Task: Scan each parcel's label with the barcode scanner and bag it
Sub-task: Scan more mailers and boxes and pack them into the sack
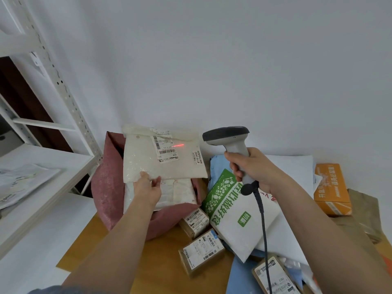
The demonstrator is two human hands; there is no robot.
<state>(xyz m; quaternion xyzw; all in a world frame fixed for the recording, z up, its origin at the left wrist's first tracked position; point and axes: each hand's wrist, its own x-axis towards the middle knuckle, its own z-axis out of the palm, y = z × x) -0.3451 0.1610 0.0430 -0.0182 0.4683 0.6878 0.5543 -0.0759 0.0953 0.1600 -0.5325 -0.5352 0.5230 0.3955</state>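
My left hand (148, 186) pinches the lower edge of a white bubble mailer (146, 162) and holds it up above the open pink bag (108, 187). The mailer's shipping label (166, 148) faces me, and a red scan line falls on its right part. My right hand (252, 168) grips the handle of a grey barcode scanner (227, 135), whose head points left at the label. Its coiled cable (264, 230) hangs down past my right forearm. More white parcels (180, 193) lie inside the bag.
On the wooden table (148, 262) lie small brown boxes (201, 252), a white-and-green mailer (233, 215), an orange box (331, 187) and other parcels. A white metal shelf rack (42, 162) stands at the left. A white wall is behind.
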